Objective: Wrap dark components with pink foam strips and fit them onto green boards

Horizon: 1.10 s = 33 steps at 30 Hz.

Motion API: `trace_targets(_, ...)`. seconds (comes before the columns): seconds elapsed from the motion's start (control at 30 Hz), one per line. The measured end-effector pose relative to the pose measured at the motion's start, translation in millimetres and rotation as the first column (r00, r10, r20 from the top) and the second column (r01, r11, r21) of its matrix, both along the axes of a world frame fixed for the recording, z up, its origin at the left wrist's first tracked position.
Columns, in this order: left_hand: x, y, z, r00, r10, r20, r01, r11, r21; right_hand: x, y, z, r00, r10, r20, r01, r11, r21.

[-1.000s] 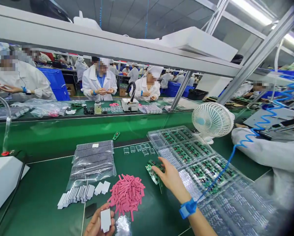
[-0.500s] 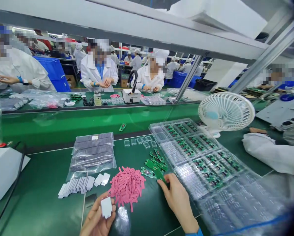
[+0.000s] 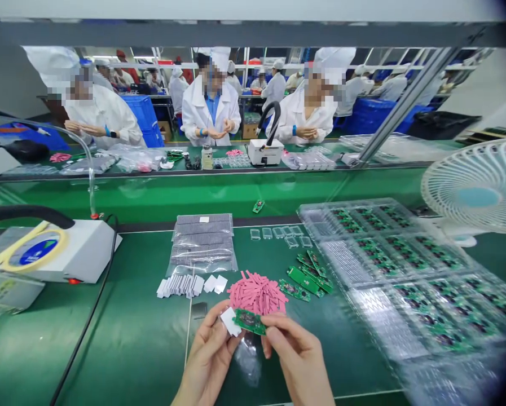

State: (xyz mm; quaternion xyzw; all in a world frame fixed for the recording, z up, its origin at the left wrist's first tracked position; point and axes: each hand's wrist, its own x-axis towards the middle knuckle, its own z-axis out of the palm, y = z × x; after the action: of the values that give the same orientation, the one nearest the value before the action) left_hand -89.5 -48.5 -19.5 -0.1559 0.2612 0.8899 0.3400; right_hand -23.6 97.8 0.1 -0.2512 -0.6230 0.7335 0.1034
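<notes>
My left hand (image 3: 212, 344) pinches a small white rectangular piece (image 3: 231, 321). Between the thumb and fingers of my right hand (image 3: 293, 344) is a green circuit board (image 3: 249, 320), its left end over the edge of the white piece. Whether the two touch cannot be made out. Just beyond the hands lies a heap of pink strips (image 3: 259, 293). Several more green circuit boards (image 3: 307, 276) are piled to its right. To the left, white pieces (image 3: 180, 286) lie in a fanned row, behind them a plastic bag of grey strips (image 3: 202, 242).
Clear trays (image 3: 339, 265) with circuit boards fill the right side, a white fan (image 3: 476, 192) behind them. On the left stands a white machine (image 3: 79, 248) with a black cable (image 3: 86, 316). Small clear frames (image 3: 267, 233) lie near the green ledge. Co-workers (image 3: 210, 107) sit opposite.
My right hand has lifted a circuit board from the pile and brought it left to the white piece in my left hand. The camera view has turned left and levelled.
</notes>
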Motion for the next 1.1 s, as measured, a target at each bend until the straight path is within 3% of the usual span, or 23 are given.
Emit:
trace_targets(0.17, 2.3, -3.7, -3.3, 0.999, -0.012, -0.047, 0.012, 1.0, 0.003, -10.8, -26.7, -12.8, 0.994, 0.077, 0.077, -0.051, 0.956, -0.288)
trace_targets(0.3, 1.0, -7.9, -8.8, 0.993, -0.03, -0.113, 0.028, 0.999, -0.022, -7.5, -29.6, -6.6, 0.953, 0.295, 0.066, -0.237, 0.865, -0.442)
trace_targets(0.4, 0.6, -8.7, -13.7, 0.987, -0.081, -0.14, 0.076, 0.996, -0.042, -4.5, -29.2, 1.5, 0.925, 0.376, 0.049, -0.295, 0.795, -0.53)
trace_targets(0.7, 1.4, -5.6, -3.8, 0.996, -0.069, -0.048, 0.066, 0.996, -0.054, -2.2, -26.7, 0.8, 0.905, 0.426, 0.002, -0.34, 0.724, -0.6)
trace_targets(0.83, 2.8, -5.4, -3.7, 0.998, -0.053, -0.025, 0.052, 0.997, -0.055, -2.0, -29.4, 2.8, 0.906, 0.421, 0.037, -0.32, 0.742, -0.589)
trace_targets(1.1, 3.6, -12.3, -18.6, 0.994, -0.107, -0.035, 0.107, 0.994, -0.004, 0.4, -34.0, 10.9, 0.916, 0.395, 0.074, -0.286, 0.77, -0.57)
